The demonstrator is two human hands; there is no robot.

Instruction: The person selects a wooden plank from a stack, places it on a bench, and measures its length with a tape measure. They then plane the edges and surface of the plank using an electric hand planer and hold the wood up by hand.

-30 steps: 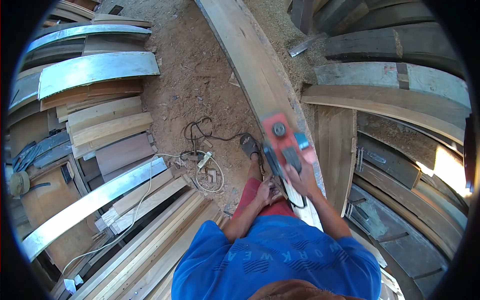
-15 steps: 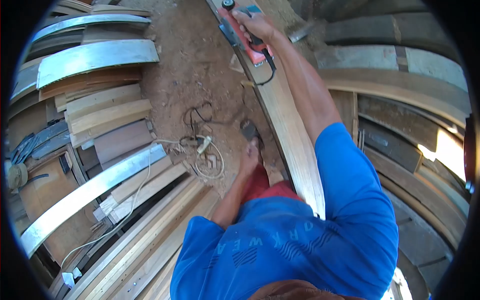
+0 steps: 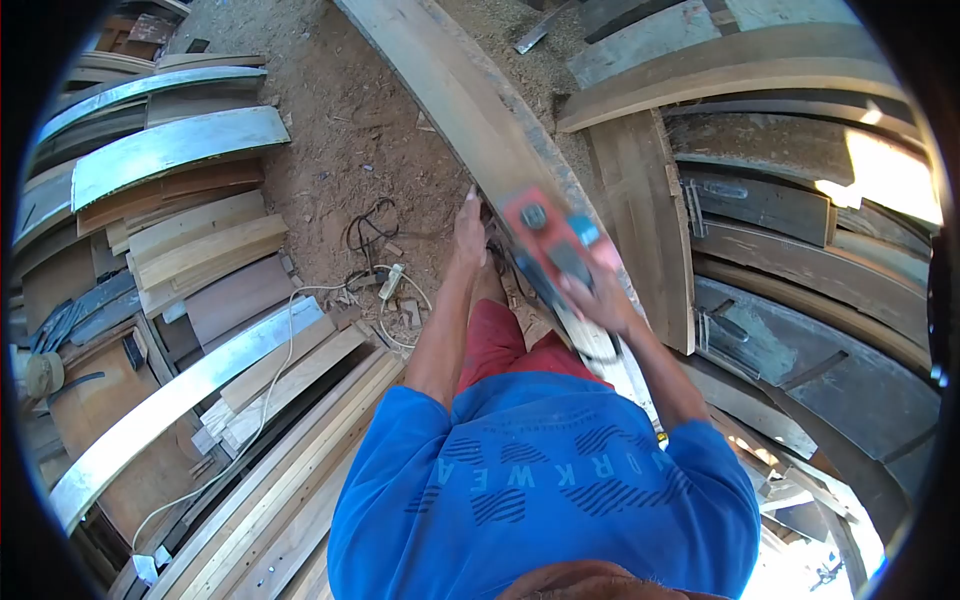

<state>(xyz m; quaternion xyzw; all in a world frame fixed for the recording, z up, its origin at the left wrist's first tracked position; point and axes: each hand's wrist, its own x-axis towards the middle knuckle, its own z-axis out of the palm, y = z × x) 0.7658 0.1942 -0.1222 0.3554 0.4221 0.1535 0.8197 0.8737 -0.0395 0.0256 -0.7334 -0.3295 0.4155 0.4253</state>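
A red power planer (image 3: pixel 535 222) with a dark handle and a blue-green part rests on a long wooden plank (image 3: pixel 455 90), blurred by motion. My right hand (image 3: pixel 598 292) is wrapped round the planer's rear handle. Left of the planer, my left hand (image 3: pixel 470 225) reaches up to the plank's left edge, its fingertips near that edge; the blur hides whether they touch it or hold anything. Below the planer, the near end of the plank (image 3: pixel 627 385) shows pale between my body and right arm.
Stacked boards (image 3: pixel 210 235) and a long pale metallic-looking strip (image 3: pixel 180 402) lie on the left. A white power strip (image 3: pixel 391 281) with cables sits on the dirt floor (image 3: pixel 340 120). More boards (image 3: pixel 730 75) and a wide plank (image 3: pixel 640 190) are on the right.
The planer and my right hand have come back down the plank toward my body. My left hand has moved up from beside my leg to the plank's left edge. The view has shifted.
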